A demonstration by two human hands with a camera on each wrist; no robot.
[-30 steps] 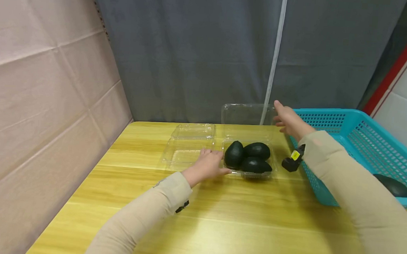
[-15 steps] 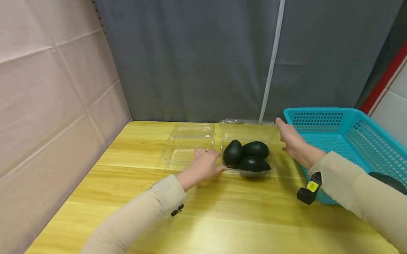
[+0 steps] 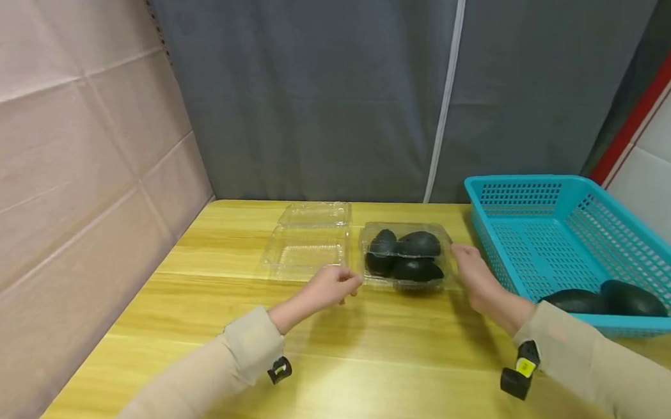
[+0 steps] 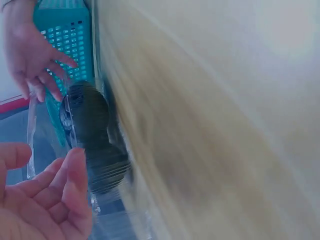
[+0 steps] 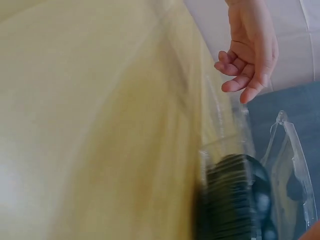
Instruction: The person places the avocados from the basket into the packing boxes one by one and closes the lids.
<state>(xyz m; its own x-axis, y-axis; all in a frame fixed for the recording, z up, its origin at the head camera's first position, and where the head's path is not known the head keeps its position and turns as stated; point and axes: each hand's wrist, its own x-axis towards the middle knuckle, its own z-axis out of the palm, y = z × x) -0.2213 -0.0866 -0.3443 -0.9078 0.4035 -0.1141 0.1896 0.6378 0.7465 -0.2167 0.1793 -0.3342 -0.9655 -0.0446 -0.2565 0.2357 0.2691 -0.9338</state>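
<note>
In the head view, a clear plastic clamshell box [image 3: 403, 282] holds three dark avocados [image 3: 417, 269]. Its hinged lid [image 3: 389, 227] slants over them, part way down. My right hand [image 3: 478, 279] is at the lid's right edge; in the left wrist view the fingers of the right hand [image 4: 37, 62] are fairly straight and touch the lid. My left hand [image 3: 327, 289] hovers by the box's front left corner with loosely curled fingers and nothing in them. In the right wrist view the left hand [image 5: 250, 50] hangs apart from the box.
A second clear clamshell box [image 3: 310, 249] lies with its lid back, left of the filled one. The turquoise basket [image 3: 484, 234] at the right has dark avocados [image 3: 632, 298] at its near end. A grey curtain [image 3: 308, 92] hangs behind the wooden table [image 3: 359, 390].
The lid has swung from upright down and forward over the avocados, with my right hand lowering along with it. My left hand has drawn back slightly from the box's corner, fingers more curled.
</note>
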